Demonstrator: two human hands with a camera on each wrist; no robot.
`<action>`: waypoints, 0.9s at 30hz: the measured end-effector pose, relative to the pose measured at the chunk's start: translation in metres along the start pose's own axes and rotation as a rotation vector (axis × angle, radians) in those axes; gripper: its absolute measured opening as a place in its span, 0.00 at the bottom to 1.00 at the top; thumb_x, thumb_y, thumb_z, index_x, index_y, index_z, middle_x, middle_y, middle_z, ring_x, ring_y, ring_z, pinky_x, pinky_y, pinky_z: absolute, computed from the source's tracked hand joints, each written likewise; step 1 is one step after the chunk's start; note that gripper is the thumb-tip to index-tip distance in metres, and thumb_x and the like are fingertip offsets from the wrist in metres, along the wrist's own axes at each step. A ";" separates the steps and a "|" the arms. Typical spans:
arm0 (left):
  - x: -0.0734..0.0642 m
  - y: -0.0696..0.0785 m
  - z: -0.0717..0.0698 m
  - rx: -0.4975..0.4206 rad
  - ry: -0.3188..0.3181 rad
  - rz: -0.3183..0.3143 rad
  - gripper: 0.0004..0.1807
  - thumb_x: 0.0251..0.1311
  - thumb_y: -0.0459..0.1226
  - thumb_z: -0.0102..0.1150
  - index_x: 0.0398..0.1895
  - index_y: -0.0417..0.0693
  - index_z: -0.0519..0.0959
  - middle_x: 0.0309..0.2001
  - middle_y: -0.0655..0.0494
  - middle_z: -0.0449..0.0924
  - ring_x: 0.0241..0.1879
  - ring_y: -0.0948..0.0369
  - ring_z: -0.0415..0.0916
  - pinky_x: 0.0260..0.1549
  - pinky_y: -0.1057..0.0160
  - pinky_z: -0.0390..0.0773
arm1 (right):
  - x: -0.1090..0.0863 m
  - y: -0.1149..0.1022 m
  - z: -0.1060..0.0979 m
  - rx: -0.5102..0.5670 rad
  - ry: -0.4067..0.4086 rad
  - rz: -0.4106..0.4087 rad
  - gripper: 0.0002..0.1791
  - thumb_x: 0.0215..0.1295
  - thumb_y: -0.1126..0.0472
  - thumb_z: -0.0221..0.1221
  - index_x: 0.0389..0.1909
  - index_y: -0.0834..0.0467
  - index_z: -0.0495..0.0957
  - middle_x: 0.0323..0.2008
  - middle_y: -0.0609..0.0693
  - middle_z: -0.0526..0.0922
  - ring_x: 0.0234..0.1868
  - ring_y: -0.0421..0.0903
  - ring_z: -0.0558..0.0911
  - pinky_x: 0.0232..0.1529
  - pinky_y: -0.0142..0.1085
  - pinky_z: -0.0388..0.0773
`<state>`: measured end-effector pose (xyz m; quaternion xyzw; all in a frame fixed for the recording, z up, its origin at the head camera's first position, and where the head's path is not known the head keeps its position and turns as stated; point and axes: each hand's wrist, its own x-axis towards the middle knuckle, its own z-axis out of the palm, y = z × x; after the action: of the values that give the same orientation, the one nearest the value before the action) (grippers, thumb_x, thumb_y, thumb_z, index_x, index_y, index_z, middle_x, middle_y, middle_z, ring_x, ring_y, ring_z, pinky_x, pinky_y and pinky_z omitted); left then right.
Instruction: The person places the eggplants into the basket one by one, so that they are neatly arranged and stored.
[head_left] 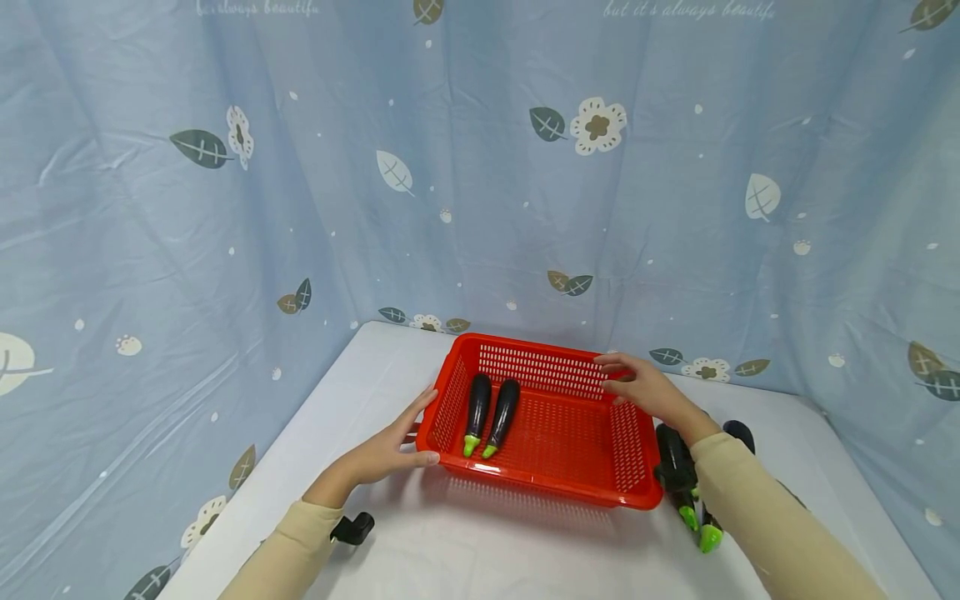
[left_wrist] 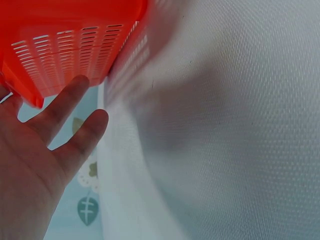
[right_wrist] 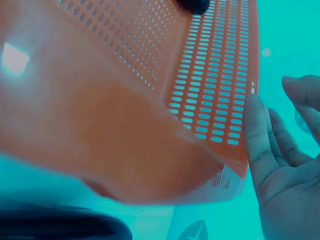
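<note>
A red perforated plastic basket [head_left: 525,478] stands on the white table, with two dark eggplants, one [head_left: 478,407] beside the other [head_left: 506,410], lying in its left part. At the basket's left end is my left hand [head_left: 386,450], fingers and thumb spread along the rim. The left wrist view shows that hand's straight fingers [left_wrist: 70,102] beside the slotted wall. My right hand [head_left: 647,387] is at the back right corner, its fingers loosely bent over the rim. In the right wrist view, its fingertips [right_wrist: 255,107] are right at the basket's edge, and nothing is gripped.
Several more eggplants [head_left: 670,450] with green stems lie right of the basket, partly hidden by my right forearm. White tabletop [head_left: 405,558] stretches in front of the basket. A blue patterned curtain [head_left: 495,208] hangs behind and at both sides.
</note>
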<state>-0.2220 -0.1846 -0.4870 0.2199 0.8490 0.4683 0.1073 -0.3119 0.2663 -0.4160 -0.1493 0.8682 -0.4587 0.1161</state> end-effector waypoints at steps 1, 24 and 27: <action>0.000 0.000 0.000 0.000 0.001 -0.002 0.56 0.62 0.50 0.67 0.84 0.63 0.39 0.83 0.54 0.34 0.67 0.45 0.68 0.61 0.44 0.74 | 0.000 0.000 -0.001 0.003 0.001 0.004 0.27 0.75 0.64 0.57 0.72 0.63 0.67 0.65 0.70 0.72 0.56 0.67 0.78 0.50 0.51 0.84; -0.001 0.001 0.000 -0.016 -0.004 -0.002 0.56 0.62 0.49 0.68 0.84 0.63 0.39 0.83 0.53 0.35 0.67 0.43 0.67 0.61 0.41 0.73 | -0.017 0.009 -0.018 -0.010 0.058 0.021 0.28 0.76 0.60 0.57 0.73 0.60 0.66 0.66 0.70 0.71 0.56 0.64 0.79 0.49 0.49 0.84; -0.001 0.001 0.000 -0.016 -0.005 -0.009 0.56 0.62 0.49 0.67 0.84 0.64 0.39 0.83 0.54 0.35 0.67 0.44 0.67 0.62 0.41 0.73 | -0.020 0.010 -0.020 -0.011 0.062 0.026 0.28 0.75 0.60 0.57 0.73 0.61 0.66 0.66 0.70 0.71 0.55 0.64 0.79 0.49 0.49 0.84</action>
<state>-0.2212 -0.1848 -0.4863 0.2161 0.8459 0.4742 0.1134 -0.3017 0.2945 -0.4116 -0.1241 0.8757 -0.4570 0.0942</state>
